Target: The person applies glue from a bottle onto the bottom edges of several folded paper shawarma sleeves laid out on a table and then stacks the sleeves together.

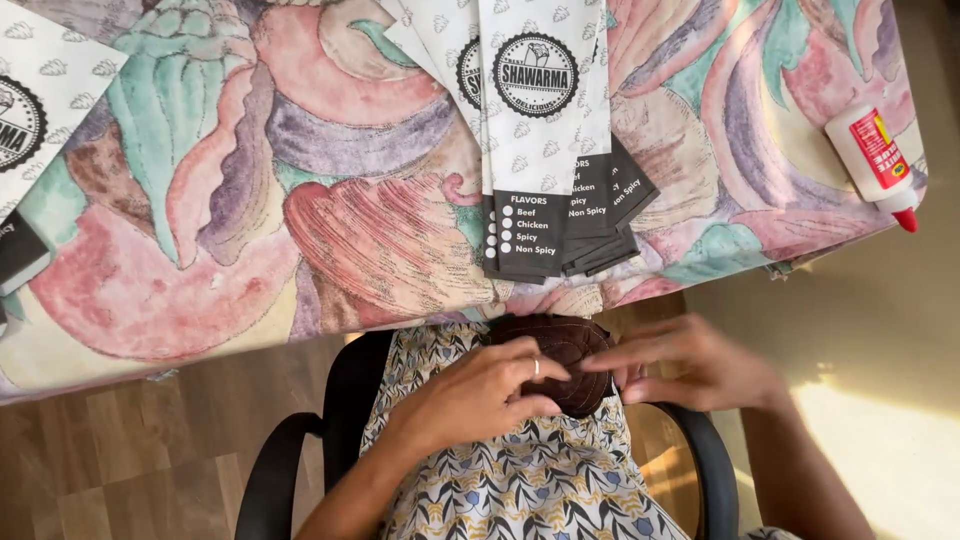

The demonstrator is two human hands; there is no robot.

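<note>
A dark brown round leather-like piece (560, 345) lies in my lap, just under the table's edge. My left hand (490, 395), with a ring on one finger, rests on it with fingers bent over its lower part. My right hand (690, 365) comes in from the right and its fingertips touch the piece's right side. On the table above, a fanned stack of long white printed paper sleeves with dark grey ends (545, 140) lies near the edge. I sit in a black chair (345, 400), wearing a leaf-patterned garment (530, 480).
The table carries a cloth (250, 170) with large pink, teal and purple shapes. A white glue bottle with a red label and red tip (872, 160) lies at the right edge. More white printed paper (30, 110) lies at the far left. Wooden floor (130, 460) shows below.
</note>
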